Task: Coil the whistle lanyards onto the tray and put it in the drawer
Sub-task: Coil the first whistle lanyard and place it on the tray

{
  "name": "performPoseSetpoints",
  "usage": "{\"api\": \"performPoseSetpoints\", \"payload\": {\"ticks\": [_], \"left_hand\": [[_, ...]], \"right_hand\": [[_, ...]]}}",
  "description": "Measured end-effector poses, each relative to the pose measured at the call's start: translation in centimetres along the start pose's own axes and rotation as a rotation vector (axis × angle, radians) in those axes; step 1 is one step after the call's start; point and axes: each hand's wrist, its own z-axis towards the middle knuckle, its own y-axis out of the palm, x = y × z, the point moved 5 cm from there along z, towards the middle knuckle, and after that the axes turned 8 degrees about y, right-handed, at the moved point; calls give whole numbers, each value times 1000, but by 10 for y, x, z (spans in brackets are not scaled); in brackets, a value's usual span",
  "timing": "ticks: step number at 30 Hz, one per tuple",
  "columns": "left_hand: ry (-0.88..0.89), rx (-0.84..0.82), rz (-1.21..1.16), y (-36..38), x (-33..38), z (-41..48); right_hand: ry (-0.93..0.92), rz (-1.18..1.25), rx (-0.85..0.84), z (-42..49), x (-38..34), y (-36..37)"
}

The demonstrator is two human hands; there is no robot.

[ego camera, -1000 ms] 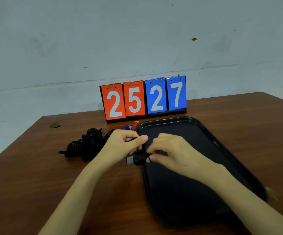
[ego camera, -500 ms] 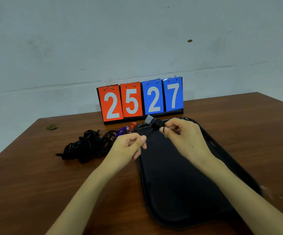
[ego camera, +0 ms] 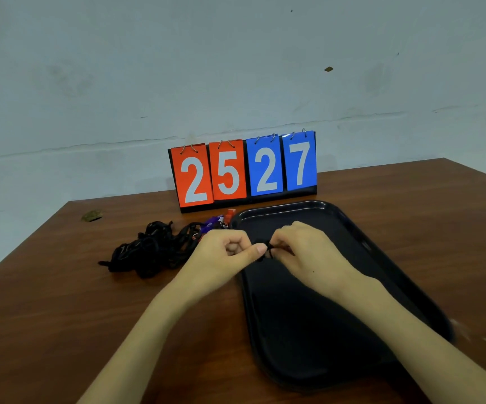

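Lanyard cord [ego camera: 267, 253], one thin black strand, sat pinched between your two hands. Your left hand [ego camera: 224, 255] and right hand [ego camera: 308, 252] met fingertip to fingertip above the far end of the one black tray [ego camera: 352, 225]. One tangled black pile of lanyards [ego camera: 151, 252] lay on the table [ego camera: 61, 330], at nine o'clock of your left hand; you couldn't count its strands.

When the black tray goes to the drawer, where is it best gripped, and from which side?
Probably by the raised rim of the tray, midway along its two long edges, one hand from each side. It lies flat, its length running away from the person, so only the lip offers a grip. First the left hand and right hand must free the lanyard they pinch.
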Motion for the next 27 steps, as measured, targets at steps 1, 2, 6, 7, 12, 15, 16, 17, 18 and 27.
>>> {"api": "performPoseSetpoints", "payload": {"ticks": [1, 2, 6, 7, 12, 15, 16, 17, 18, 27], "left_hand": [[6, 6, -3, -3, 1, 0], [12, 16, -4, -5, 1, 0], [1, 67, -39, -15, -3, 1], [-8, 67, -49, -16, -4, 1], [-84, 38, -127, -19, -6, 1], [-164, -4, -232, -19, -10, -1], [-182, -38, -255, -18, -11, -2], [-196, -74, -273, -17, -13, -2], [-211, -97, -292, -16, -12, -3], [-255, 106, -628, -7, -2, -2]], "right_hand": [[-37, -7, -26, -1, -3, 1], [-69, -22, -51, -1, -5, 2], [-145, -11, -149, -3, -11, 6], [-146, 13, -178, -4, -12, 7], [-119, 185, -252, -6, -17, 7], [-85, 314, -262, -7, -18, 0], [-77, 361, -275, -7, -19, -1], [-70, 409, -292, -7, -20, -2], [-60, 451, -306, -8, -21, -3], [319, 1077, -360, -5, -5, 2]]}}
